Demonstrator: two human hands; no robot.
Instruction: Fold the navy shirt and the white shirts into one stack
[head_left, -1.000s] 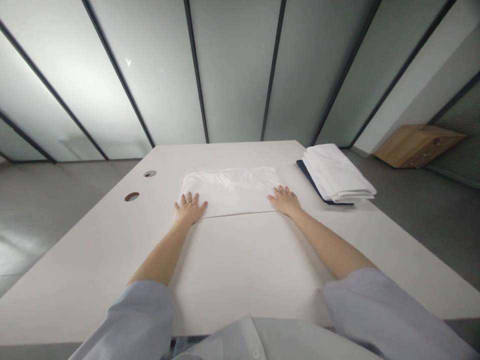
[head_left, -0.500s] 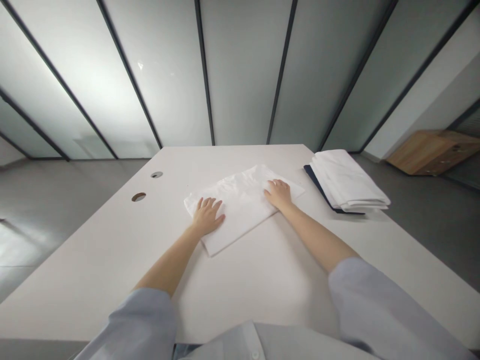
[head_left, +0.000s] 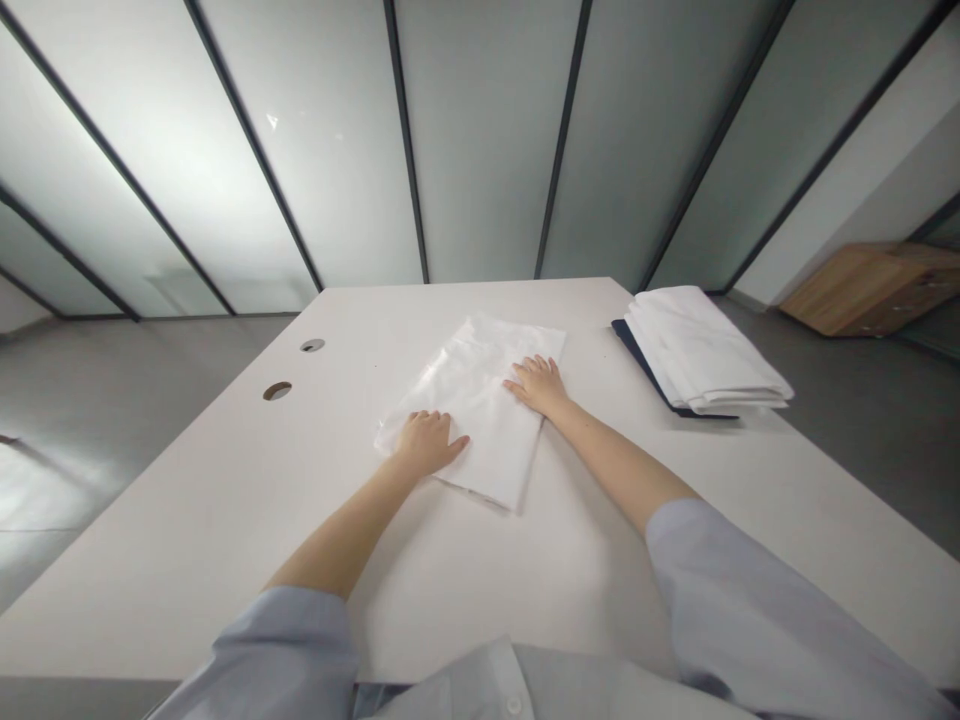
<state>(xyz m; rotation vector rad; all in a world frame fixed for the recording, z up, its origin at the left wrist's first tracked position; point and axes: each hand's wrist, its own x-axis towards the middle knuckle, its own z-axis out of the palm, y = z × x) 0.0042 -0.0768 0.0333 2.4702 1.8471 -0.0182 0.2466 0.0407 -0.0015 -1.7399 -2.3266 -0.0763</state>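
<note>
On the table in front of me lies a flat white folded cloth-like item in a shiny clear plastic bag point(head_left: 480, 410), set at a slant. My left hand point(head_left: 425, 442) presses on the bag's left side, palm down. Its thumb is spread to the right and its fingers look slightly bent. Across the bag's right part rests my right hand point(head_left: 537, 385), open, with its fingers apart and flat on the plastic. Neither hand grips the bag, and its near corner points toward me.
A stack of folded white cloth point(head_left: 705, 345) sits at the right on a dark blue flat piece point(head_left: 645, 365). Two round cable holes point(head_left: 277, 391) are cut in the left part of the white table point(head_left: 225, 530). Beyond stand frosted glass panels point(head_left: 480, 140) and a wooden cabinet point(head_left: 862, 290).
The bag has turned clockwise on the table under my hands. My left hand has shifted slightly right and nearer to me; my right hand has moved a little left.
</note>
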